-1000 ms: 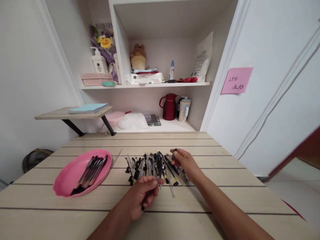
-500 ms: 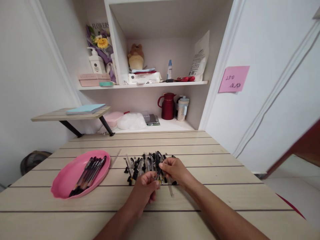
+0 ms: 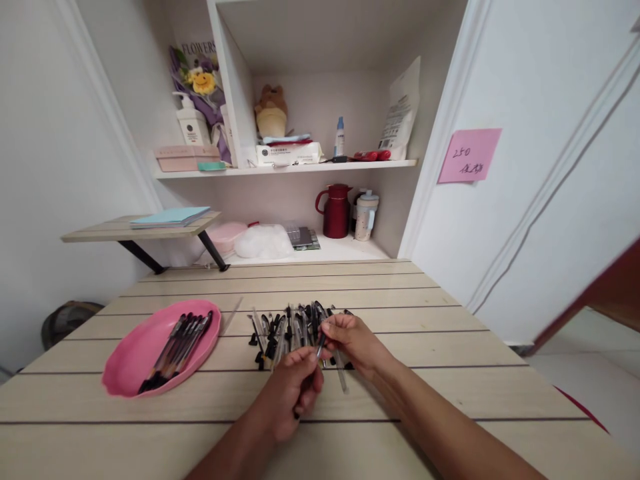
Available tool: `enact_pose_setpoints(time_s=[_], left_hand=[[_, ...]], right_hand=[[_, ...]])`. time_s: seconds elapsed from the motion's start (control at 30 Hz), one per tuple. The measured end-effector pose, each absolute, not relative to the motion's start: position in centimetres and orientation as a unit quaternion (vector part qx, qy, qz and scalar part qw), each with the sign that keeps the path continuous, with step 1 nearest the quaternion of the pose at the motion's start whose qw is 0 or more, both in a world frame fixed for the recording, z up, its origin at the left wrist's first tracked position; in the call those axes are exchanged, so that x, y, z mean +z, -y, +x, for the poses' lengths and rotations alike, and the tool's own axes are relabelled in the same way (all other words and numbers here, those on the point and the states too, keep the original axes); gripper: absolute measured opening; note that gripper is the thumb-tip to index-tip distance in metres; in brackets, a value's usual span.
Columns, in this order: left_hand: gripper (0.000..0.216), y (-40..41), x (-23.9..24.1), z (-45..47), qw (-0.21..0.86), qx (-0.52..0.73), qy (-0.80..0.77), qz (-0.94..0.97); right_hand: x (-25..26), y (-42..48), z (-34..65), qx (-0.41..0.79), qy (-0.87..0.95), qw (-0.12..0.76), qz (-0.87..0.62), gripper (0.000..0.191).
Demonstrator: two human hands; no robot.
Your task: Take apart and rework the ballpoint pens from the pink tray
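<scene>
My left hand [image 3: 294, 385] is closed around a pen [image 3: 321, 344], whose dark and silvery front end pokes up past the thumb. At that end my right hand [image 3: 354, 341] pinches with thumb and forefinger; whether it grips the pen itself or a small part on it is too small to tell. Just beyond both hands lies a pile of pen parts [image 3: 280, 332], with clear barrels and black caps. Left of them, a pink scalloped tray [image 3: 131, 348] holds several black-capped pens [image 3: 184, 343] side by side.
A thin clear strip [image 3: 233, 316] lies beside the tray. Behind it stands a small raised shelf [image 3: 95, 230] with blue paper [image 3: 170, 217] on top. A cabinet at the back holds a red jug [image 3: 337, 212], a cup [image 3: 367, 217] and a plastic bag [image 3: 264, 242].
My left hand has turned and come slightly lower and nearer to me, so the pen's front end now shows between the hands. The right hand has shifted slightly right. Tray and pile are unchanged.
</scene>
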State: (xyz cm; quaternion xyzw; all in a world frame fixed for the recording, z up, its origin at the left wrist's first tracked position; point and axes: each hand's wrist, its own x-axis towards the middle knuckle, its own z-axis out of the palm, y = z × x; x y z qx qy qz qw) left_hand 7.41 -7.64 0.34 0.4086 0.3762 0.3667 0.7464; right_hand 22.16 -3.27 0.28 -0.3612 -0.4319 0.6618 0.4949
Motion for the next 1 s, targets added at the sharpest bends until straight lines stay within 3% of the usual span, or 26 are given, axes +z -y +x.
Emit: enact_pose_setpoints(time_s=[0.13, 0.3, 0.5, 0.7, 0.8, 1.0], left_hand=[[0.029, 7.8, 0.6, 7.2, 0.801, 0.351, -0.327, 0.358], [0.028, 7.6, 0.1, 7.6, 0.755, 0.390, -0.357, 0.388], [0.023, 7.2, 0.5, 6.5, 0.860, 0.326, -0.251, 0.302], [0.024, 7.3, 0.5, 6.8, 0.824, 0.367, -0.268, 0.338], [0.028, 7.3, 0.3, 7.0, 0.814, 0.370, -0.289, 0.341], [0.026, 7.3, 0.3, 6.5, 0.808, 0.350, -0.311, 0.357]], right_hand=[[0.9, 3.6, 22.2, 0.719, 0.405, 0.488, -0.284, 0.035], [0.5, 3.7, 21.5, 0.672, 0.416, 0.495, -0.362, 0.032], [1.4, 3.8, 21.5, 0.723, 0.401, 0.498, -0.262, 0.030], [1.6, 3.7, 21.6, 0.738, 0.369, 0.514, -0.235, 0.032], [1.3, 3.1, 21.1, 0.700, 0.370, 0.542, -0.281, 0.031], [3.1, -0.3, 22.3, 0.518, 0.352, 0.675, -0.390, 0.026]])
